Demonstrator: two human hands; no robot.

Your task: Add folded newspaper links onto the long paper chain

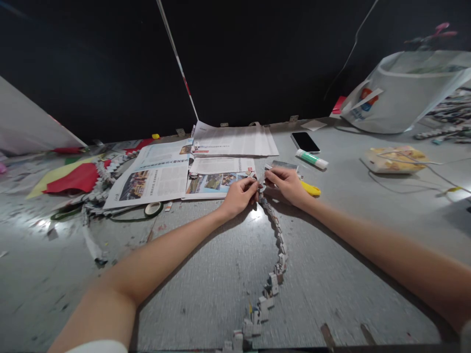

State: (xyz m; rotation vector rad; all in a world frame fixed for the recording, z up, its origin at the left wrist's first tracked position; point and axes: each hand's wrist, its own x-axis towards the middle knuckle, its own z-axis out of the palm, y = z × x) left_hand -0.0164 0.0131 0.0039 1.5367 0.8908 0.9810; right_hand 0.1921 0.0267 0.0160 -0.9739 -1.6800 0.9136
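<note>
A long zigzag chain of folded newspaper strips [281,250] curves from the table's near edge up to my hands. My left hand [241,196] is closed in a pinch on the chain's far end. Just to its right, my right hand [285,182] pinches a small folded paper strip [262,185] against that end. The fingertips of both hands nearly meet, and they partly hide the joint. Beyond them lies a spread of newspaper [158,169] with coloured photos. A yellow-handled tool [311,189] pokes out from beside my right hand.
A black phone [305,142] and a glue stick [312,160] lie to the right, near a yellow packet [397,159] with a cable. A white bag [397,93] stands at the back right. Tape [153,209], red paper [77,180] and more folded chain [105,181] are at left.
</note>
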